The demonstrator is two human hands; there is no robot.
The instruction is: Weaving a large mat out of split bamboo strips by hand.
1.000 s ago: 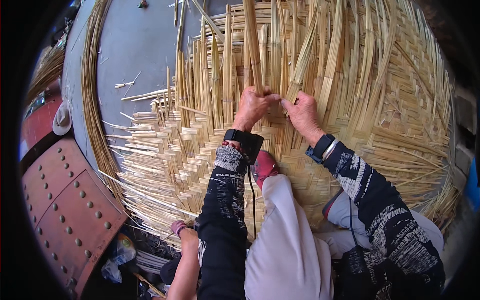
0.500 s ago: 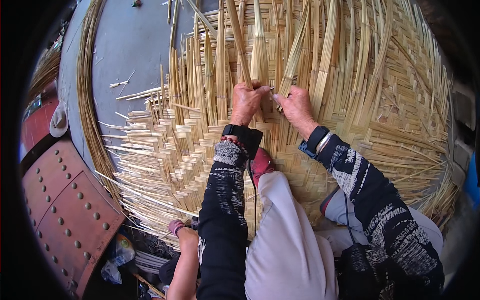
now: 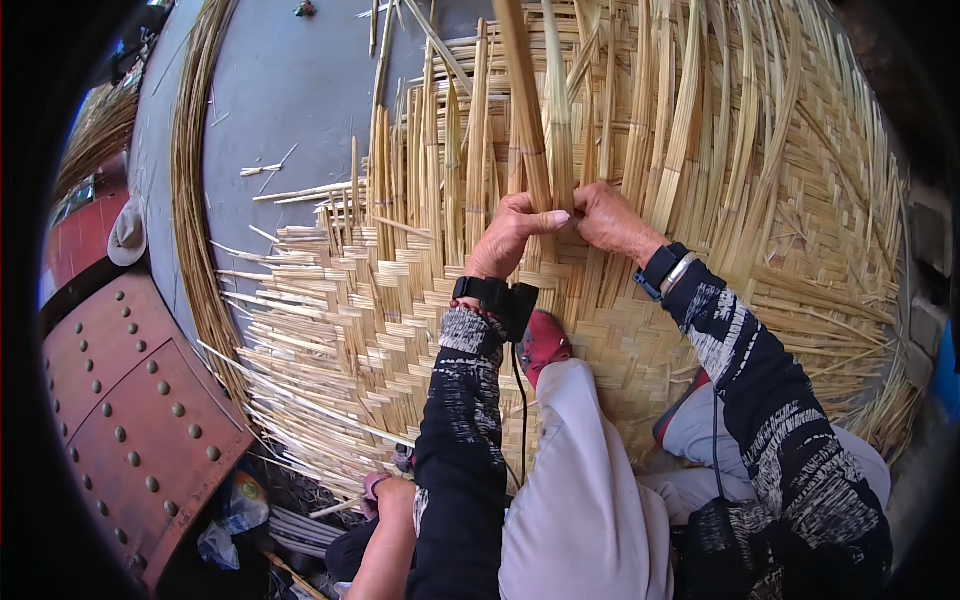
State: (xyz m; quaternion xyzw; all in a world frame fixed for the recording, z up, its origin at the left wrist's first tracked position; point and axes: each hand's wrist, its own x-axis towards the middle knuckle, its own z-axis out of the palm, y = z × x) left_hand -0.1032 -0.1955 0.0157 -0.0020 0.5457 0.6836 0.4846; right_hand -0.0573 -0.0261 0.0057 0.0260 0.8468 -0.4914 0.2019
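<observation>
Gripping a tall tan strip (image 3: 527,120) near its lower end, my left hand (image 3: 508,238) reaches up from the wrist, its back turned partly toward me, the fingers closed around the cane and the thumb lying across toward the right. My right hand (image 3: 615,222) comes in from the other side at a slant, knuckles up, fingers curled under and bent toward the left thumb. I cannot tell what those right fingertips pinch, since the hand itself hides them. The two hands sit very near each other, and whether they touch is unclear to me. Both forearms stretch out ahead of me, the right one more on the diagonal.

Beneath them spreads the mat (image 3: 620,345), pale straw-yellow, woven of flat split strips in a stepped, zigzag pattern. It covers most of the ground around my feet, and my red shoe (image 3: 545,348) is set on it. Beyond my hands, many loose upright lengths run away from me in rows, some lying across the weave, a pale one (image 3: 557,90) just right of the strip I hold. Along the left edge the ends stick out ragged and uneven over the grey floor (image 3: 270,100).
</observation>
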